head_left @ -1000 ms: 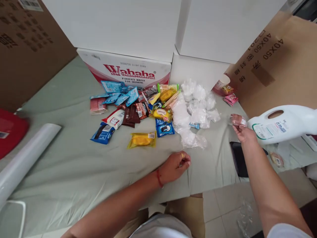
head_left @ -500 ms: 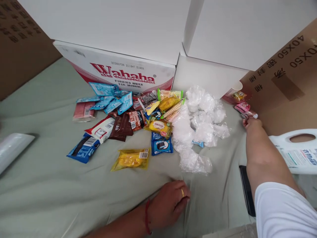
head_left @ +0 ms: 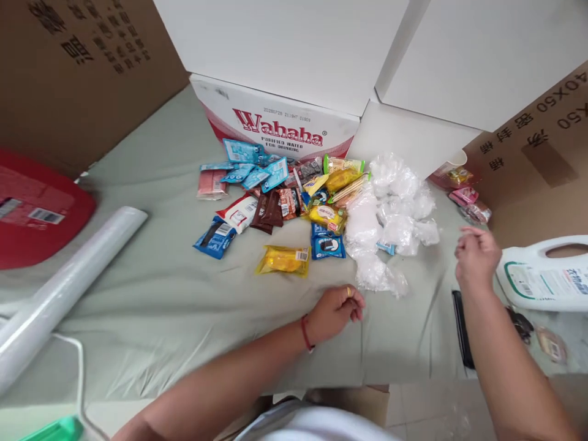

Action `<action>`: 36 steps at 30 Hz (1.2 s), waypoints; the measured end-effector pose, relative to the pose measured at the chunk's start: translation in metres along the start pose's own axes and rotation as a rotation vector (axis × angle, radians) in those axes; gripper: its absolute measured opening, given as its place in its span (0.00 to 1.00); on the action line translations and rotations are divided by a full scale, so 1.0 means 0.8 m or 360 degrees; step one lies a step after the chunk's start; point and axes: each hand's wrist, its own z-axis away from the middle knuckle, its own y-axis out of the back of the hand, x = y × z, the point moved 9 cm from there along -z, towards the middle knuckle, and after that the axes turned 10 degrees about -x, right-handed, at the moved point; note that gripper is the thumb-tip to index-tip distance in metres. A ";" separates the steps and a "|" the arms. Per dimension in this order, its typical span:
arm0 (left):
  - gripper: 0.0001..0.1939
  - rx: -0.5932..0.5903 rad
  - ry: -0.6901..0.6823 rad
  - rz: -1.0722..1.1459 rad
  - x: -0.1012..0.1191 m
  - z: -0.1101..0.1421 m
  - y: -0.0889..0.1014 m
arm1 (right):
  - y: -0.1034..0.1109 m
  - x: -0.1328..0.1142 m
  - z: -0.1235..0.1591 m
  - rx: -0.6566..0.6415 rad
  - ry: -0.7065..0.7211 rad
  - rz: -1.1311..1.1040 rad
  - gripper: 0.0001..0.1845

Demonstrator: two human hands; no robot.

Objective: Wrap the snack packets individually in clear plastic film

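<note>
From the head view I log the right hand [head_left: 478,260] half-curled near the clear-wrapped packet [head_left: 480,212], left hand [head_left: 335,313] near crumpled clear plastic [head_left: 379,274].

From head height, the table [head_left: 160,297] is viewed close, forward and down — the Wahaha box [head_left: 280,125] framed at twelve o'clock.

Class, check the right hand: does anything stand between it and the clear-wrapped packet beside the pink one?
Nothing visible does. The clear-wrapped packet lies just beyond the right hand's fingers, with the pink packet behind it.
</note>
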 end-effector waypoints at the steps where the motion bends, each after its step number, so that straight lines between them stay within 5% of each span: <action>1: 0.06 0.0022 0.0014 0.0095 -0.002 -0.002 0.003 | -0.020 -0.015 0.034 -0.0207 0.0031 -0.0012 0.15; 5: 0.09 0.0062 -0.0041 0.0267 0.005 -0.009 0.007 | -0.123 -0.091 0.164 -0.1092 0.0426 0.0333 0.20; 7: 0.10 0.0072 -0.0064 0.0266 0.010 -0.009 0.009 | -0.153 -0.109 0.194 -0.1199 0.0517 0.0516 0.18; 9: 0.10 0.0098 -0.0073 0.0256 0.014 -0.009 0.013 | -0.160 -0.116 0.195 -0.1076 0.0489 0.0541 0.16; 15: 0.14 0.0324 -0.0103 0.0402 0.022 -0.010 0.040 | -0.120 -0.112 0.189 -0.0549 0.0168 0.0168 0.19; 20: 0.12 0.0336 -0.0107 0.0399 0.024 -0.010 0.041 | -0.151 -0.100 0.210 -0.0764 0.0188 0.0616 0.18; 27: 0.13 0.0470 -0.0115 0.0257 0.022 -0.008 0.046 | -0.132 -0.076 0.209 -0.0461 -0.0055 0.0213 0.26; 32: 0.13 0.0466 -0.0095 0.0170 0.018 -0.009 0.047 | -0.159 -0.096 0.216 -0.0609 0.0088 0.0625 0.24; 36: 0.19 0.0465 -0.0106 0.0153 0.022 -0.008 0.047 | -0.158 -0.096 0.220 -0.0552 -0.0052 0.0198 0.22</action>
